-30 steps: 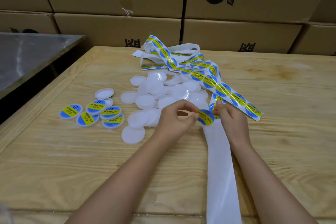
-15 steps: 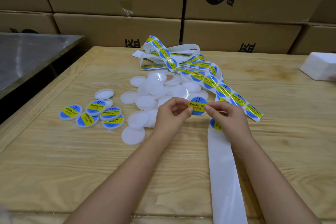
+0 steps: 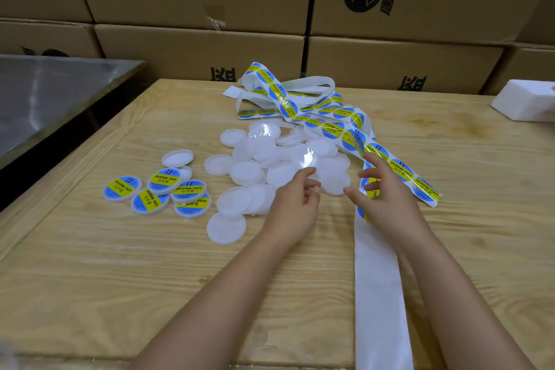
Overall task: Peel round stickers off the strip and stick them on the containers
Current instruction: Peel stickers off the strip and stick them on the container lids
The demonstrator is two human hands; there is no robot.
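Note:
A long white backing strip [image 3: 379, 285] runs from the near edge up to a tangle of blue and yellow round stickers [image 3: 332, 130]. Plain white round container lids [image 3: 245, 172] lie in a pile at the table's middle. Several labelled lids [image 3: 122, 188] sit in a group to the left. My left hand [image 3: 295, 204] hovers at the pile's near edge with thumb and forefinger apart, holding nothing. My right hand [image 3: 383, 192] is over the strip with fingers spread; a peeled sticker [image 3: 370, 187] shows behind its fingers, mostly hidden.
Stacked cardboard boxes [image 3: 198, 48] wall off the far side of the wooden table [image 3: 90, 264]. A steel surface [image 3: 45, 93] lies beyond the left edge. A white foam block [image 3: 524, 103] rests at the far right.
The sticker came off the strip and was held between both hands. My left hand has let go and moved toward the lids; the sticker is now with my right hand.

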